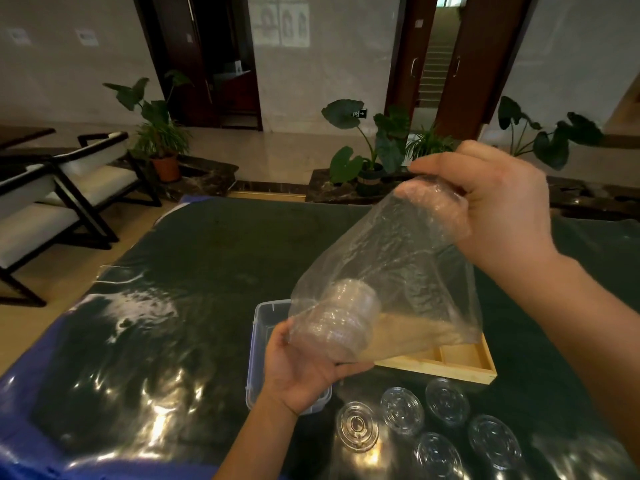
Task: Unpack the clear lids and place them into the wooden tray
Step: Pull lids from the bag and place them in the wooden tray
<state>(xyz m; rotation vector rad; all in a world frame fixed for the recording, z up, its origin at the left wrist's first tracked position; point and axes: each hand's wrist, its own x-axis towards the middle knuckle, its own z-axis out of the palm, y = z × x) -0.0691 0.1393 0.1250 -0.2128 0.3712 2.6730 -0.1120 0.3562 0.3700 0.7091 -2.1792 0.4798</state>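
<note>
A wide table with a dark, shiny cover fills most of the view; the cover turns blue at the left and near edges. Near the right part of its near edge lies a wooden tray, partly hidden behind a large clear plastic bag that is held above the table. Through the bag and beside it I can see light wood compartments, but I cannot tell if anything lies inside them.

The right hand is raised and its fingers are closed tight on the gathered top of the bag. The left hand is lower, with the palm turned up, and its fingers curl around the bottom corner of the bag. There a stack of clear lids lies on its side inside the bag, so the hand grips it through the plastic.

Under the left hand stands a clear plastic box, just beside the left side of the tray.

Five loose clear lids lie flat on the table by the near edge, in front of the tray, close together in two rows.
</note>
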